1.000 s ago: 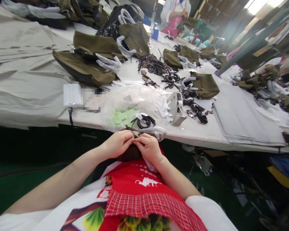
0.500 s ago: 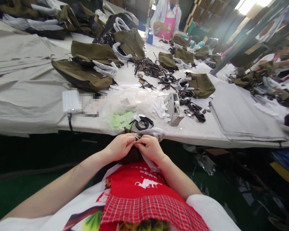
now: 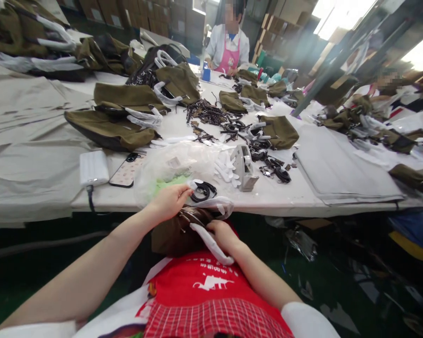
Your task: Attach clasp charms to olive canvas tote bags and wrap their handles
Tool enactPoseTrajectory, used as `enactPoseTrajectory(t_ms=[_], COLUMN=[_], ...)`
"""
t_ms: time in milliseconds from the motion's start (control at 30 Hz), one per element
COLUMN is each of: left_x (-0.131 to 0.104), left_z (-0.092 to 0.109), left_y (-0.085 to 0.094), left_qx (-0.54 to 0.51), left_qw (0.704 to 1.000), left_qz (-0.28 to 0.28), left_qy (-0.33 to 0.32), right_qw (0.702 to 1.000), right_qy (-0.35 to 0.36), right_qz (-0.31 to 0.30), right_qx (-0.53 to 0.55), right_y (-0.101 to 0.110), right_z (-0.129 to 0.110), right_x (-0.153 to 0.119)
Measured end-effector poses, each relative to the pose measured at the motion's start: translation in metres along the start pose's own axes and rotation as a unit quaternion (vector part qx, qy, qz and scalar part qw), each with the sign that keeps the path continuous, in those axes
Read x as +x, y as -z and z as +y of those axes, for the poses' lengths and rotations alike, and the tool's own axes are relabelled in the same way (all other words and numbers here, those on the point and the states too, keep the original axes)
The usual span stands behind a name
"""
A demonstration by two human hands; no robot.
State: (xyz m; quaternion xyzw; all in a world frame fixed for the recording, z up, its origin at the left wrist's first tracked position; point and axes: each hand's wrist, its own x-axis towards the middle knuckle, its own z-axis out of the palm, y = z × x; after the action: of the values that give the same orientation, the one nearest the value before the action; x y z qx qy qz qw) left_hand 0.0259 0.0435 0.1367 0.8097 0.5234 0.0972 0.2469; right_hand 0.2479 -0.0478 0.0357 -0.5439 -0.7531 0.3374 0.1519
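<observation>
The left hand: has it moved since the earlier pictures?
Yes, forward. Against the front edge of the white table, the left hand's fingertips were just short of it; now they are past it, beside the coiled black strap.

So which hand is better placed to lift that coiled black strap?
Probably the left hand: its fingers are close beside the coiled black strap, while the right hand is lower, at the brown bag.

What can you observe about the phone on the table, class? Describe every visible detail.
The phone lies flat near the front of the table, back upward and slanted, its camera end farther from the wearer. The back is pale pinkish with small darker motifs and a black rim; dark lenses sit at the far end. A white box is at its left, crumpled clear plastic at its right. No hand touches it.
</observation>
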Motion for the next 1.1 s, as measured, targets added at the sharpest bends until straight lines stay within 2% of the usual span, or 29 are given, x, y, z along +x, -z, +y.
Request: enactPoseTrajectory(t_ms=[100,200,267,367,433,533,600,667,700,733,800,867,933,1033,1100], left_x=[0.044,0.077,0.087,0.085,0.075,0.047,0.019,-0.014,-0.03,-0.045,-0.071,-0.087,-0.095,-0.098,-0.101], left_z=[0.007,0.009,0.008,0.006,0.004,-0.002,-0.007,-0.011,-0.012,-0.012,-0.01,-0.008,-0.008,-0.014,-0.021], left_y=[-0.002,-0.01,-0.016,-0.019,-0.012,0.016,0.042,0.066,0.075,0.081,0.081,0.069,0.053,0.037,0.038], left_qx=[0.083,0.11,0.117,0.119,0.118,0.121,0.102,0.024,-0.014,-0.039,-0.031,0.022,0.058,0.04,0.019], left_qw=[0.993,0.983,0.979,0.979,0.983,0.985,0.983,0.976,0.974,0.978,0.993,0.999,0.995,0.993,0.996], left_qz=[-0.031,-0.071,-0.09,-0.096,-0.066,0.018,0.096,0.202,0.22,0.205,0.108,-0.003,-0.075,-0.114,-0.09], left_qy=[0.075,0.126,0.14,0.136,0.125,0.122,0.117,0.078,0.051,0.018,-0.029,-0.031,-0.007,0.007,0.012], right_qw=[0.999,0.996,0.995,0.995,0.994,0.994,0.994,0.994,0.993,0.993,0.991,0.987,0.983,0.981,0.98], right_qy=[0.031,0.069,0.069,0.055,0.058,0.068,0.075,0.086,0.09,0.095,0.112,0.139,0.16,0.167,0.181], right_qz=[0.019,0.013,-0.007,-0.022,-0.024,-0.018,-0.014,-0.018,-0.02,-0.022,-0.022,-0.026,-0.045,-0.075,-0.076], right_qx=[0.008,0.058,0.077,0.086,0.088,0.084,0.077,0.072,0.07,0.069,0.071,0.076,0.078,0.059,0.044], right_y=[-0.007,0.002,0.008,0.013,0.013,0.015,0.017,0.018,0.017,0.016,0.012,0.006,0.0,-0.006,-0.005], right_z=[-0.013,-0.031,-0.041,-0.05,-0.052,-0.056,-0.06,-0.067,-0.071,-0.077,-0.089,-0.102,-0.114,-0.128,-0.134], right_x=[0.002,-0.002,-0.006,-0.01,-0.011,-0.01,-0.007,-0.003,-0.001,0.002,0.008,0.013,0.018,0.025,0.029])
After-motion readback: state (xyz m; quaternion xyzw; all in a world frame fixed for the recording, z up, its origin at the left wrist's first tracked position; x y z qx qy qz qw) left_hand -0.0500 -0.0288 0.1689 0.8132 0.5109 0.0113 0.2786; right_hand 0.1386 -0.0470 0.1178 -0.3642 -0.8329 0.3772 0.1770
